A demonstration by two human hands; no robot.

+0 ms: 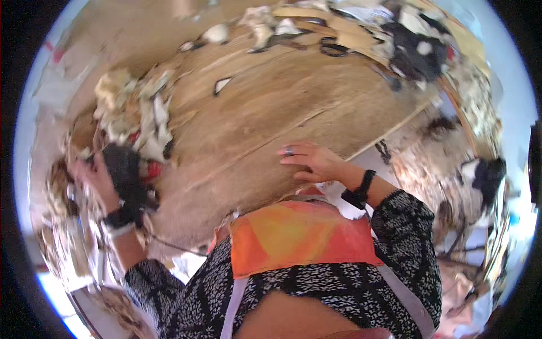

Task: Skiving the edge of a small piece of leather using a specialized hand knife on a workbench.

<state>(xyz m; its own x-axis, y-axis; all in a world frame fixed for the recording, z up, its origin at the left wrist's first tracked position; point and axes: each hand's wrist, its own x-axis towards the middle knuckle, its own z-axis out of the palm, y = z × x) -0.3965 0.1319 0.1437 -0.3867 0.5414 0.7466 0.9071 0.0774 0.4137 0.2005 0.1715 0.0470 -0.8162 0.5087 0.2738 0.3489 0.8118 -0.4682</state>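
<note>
My left hand is at the left end of a wooden tabletop, beside a dark grey, cloth-like thing. Blur hides whether its fingers grip that thing or only touch it. A small red object lies just to the right of the dark thing. Over the near part of the boards, my right hand reaches leftward with fingers stretched and a little apart, holding nothing. A ring shows on one of its fingers.
Cream and white scraps are heaped at the left. A small dark-edged white piece lies on the boards. At the far side are a black loop and a black-and-white pile. Pale scraps fill the area beyond the right edge.
</note>
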